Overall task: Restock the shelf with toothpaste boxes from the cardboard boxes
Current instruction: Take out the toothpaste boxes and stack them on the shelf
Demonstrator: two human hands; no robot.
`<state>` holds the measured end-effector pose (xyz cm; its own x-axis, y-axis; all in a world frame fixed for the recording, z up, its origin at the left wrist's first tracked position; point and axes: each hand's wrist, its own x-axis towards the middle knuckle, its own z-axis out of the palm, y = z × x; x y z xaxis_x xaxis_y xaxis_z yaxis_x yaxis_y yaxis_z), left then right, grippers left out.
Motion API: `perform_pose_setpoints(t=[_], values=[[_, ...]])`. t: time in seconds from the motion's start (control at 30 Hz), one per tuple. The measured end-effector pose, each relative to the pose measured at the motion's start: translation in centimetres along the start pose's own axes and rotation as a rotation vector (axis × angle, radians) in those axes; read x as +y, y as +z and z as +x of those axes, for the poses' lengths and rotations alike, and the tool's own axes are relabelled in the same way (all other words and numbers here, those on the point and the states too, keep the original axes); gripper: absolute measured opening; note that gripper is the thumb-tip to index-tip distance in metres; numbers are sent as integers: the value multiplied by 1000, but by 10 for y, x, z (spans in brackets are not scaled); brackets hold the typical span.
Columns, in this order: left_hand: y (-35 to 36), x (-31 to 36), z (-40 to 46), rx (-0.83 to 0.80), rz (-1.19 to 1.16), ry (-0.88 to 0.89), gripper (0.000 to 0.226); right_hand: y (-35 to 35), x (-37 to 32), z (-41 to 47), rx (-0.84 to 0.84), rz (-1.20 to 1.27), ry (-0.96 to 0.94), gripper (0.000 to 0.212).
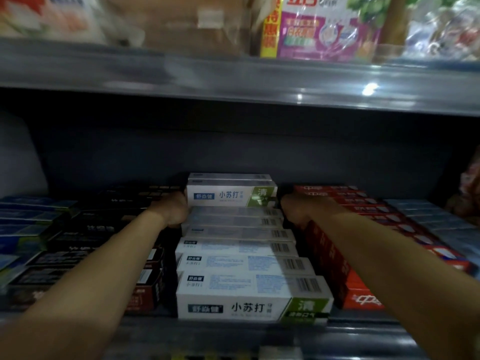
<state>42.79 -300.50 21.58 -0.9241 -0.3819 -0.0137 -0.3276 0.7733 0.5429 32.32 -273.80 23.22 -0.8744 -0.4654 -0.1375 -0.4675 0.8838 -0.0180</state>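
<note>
the front white toothpaste box [253, 306] read "小苏打" in dark characters, with "舒益健" on a dark label to their left and a large "清" on its green end. the raised white box at the back [231, 198] bore the same three markings. the red boxes [363, 298] carried white characters too blurred to read. the purple packet on the upper shelf [322, 32] had a yellow strip with red characters, also unclear.

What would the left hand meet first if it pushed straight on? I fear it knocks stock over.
Probably the left end of the raised white toothpaste boxes, which the left hand already seems to touch; depth is unclear.
</note>
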Motion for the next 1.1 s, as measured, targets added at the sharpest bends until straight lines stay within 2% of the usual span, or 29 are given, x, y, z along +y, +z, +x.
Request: perform_pose_setpoints(t=[0.07,0.13,0.2,0.43,0.57,0.63,0.67,0.77,0.93,1.1], values=[[2,0,0,-1,-48,12,29,1,-1,4,-17,-3,-6,5],[4,4,-4,6,-109,12,22,1,-2,6,-49,-34,-26,13],[6,3,-4,14,-148,1,21,1,-6,3,-72,-44,-42,13],[9,-1,-3,61,-151,-27,11,6,-11,11,-34,-31,-66,21],[5,-3,-5,24,-161,-22,24,1,-12,4,-92,-12,-82,26],[2,-3,-7,-12,-82,-25,28,1,-8,0,-117,21,-65,12],[1,-3,-8,-29,-38,-37,26,1,-6,-3,-134,34,-57,10],[3,2,-18,-47,17,-88,15,0,-7,-16,-174,112,-37,23],[8,1,-26,1,-11,-84,23,2,-13,-23,-177,173,-28,21],[6,4,-38,-14,-83,-103,15,-2,-10,-32,-166,208,-4,22]])
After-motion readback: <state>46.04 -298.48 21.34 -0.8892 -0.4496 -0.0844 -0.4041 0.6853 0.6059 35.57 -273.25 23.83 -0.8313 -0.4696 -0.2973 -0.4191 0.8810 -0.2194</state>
